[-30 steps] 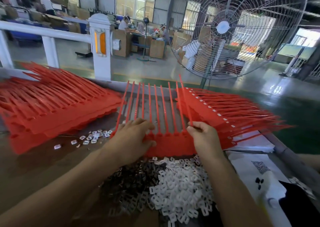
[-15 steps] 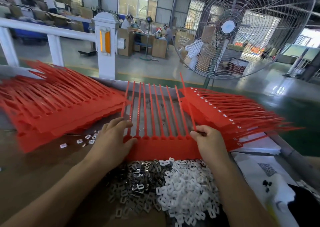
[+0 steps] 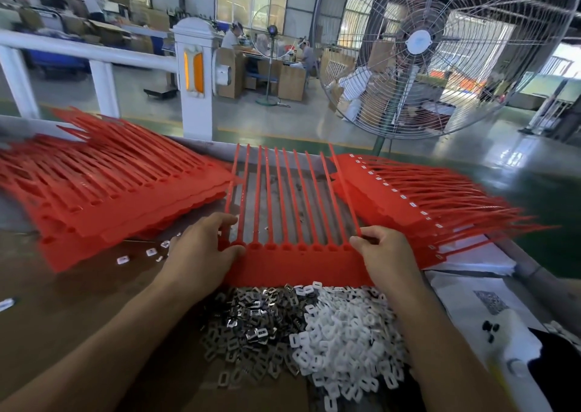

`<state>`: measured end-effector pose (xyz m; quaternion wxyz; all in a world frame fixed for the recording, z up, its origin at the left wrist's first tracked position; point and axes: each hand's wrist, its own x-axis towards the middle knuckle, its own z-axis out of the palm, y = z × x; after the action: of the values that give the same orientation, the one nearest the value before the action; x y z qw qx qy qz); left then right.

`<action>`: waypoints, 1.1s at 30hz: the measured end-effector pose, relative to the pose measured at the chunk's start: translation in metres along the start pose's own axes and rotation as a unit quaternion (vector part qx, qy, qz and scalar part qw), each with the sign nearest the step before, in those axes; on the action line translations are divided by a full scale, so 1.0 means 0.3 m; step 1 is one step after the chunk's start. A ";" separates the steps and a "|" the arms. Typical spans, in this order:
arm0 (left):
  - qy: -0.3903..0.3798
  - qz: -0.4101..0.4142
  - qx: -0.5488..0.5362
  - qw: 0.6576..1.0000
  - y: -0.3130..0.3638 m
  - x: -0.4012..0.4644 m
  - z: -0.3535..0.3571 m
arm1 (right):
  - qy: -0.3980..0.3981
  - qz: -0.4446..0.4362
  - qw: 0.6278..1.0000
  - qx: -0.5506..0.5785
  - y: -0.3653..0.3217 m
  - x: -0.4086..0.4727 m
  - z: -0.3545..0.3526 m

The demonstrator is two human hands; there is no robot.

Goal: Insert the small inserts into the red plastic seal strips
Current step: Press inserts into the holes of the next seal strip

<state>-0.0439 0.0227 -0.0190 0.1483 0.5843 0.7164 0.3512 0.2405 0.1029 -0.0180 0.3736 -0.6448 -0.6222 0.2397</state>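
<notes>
Head view, near edge of bench: mixed pile of inserts, metal inserts (image 3: 251, 323) to the left, white plastic inserts (image 3: 342, 333) to the right, touching the near edge of the red seal strip sheet (image 3: 295, 267).

Sheet lies flat, centred between both hands. Left hand (image 3: 201, 254) grips its left end, thumb curled onto the head row, fingers over the outermost tail. Right hand (image 3: 385, 254) pinches the right end near the base of the last tail. Neither hand holds an insert.

Judgement: sheet is being squared up for loading. To do well, keep the head row flat and close to the pile, hold one end down, and free the other hand to pick single inserts.

Sheet: solid red band, a row of round-edged empty sockets, thin tails fanning away.

Farther out: stack of red sheets (image 3: 103, 191) left, another stack (image 3: 418, 197) right showing small white pieces in its heads. Beyond, a floor fan (image 3: 418, 43).
</notes>
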 end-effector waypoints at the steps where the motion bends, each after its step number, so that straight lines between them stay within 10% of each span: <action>1: -0.001 0.000 -0.002 1.000 0.000 0.000 0.000 | -0.001 0.000 1.000 -0.004 0.000 0.000 -0.001; 19: -0.008 0.004 -0.028 1.000 -0.027 0.009 0.003 | 0.061 -0.227 0.949 -0.209 -0.143 -0.091 0.012; 33: 0.006 0.011 -0.007 1.000 -0.019 0.003 0.014 | -0.254 -0.349 0.887 -0.164 -0.194 -0.200 0.097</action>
<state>-0.0458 0.0245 -0.0256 0.1448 0.5888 0.7085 0.3610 0.1752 0.0463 0.0004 0.1513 -0.3557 -0.9110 0.1439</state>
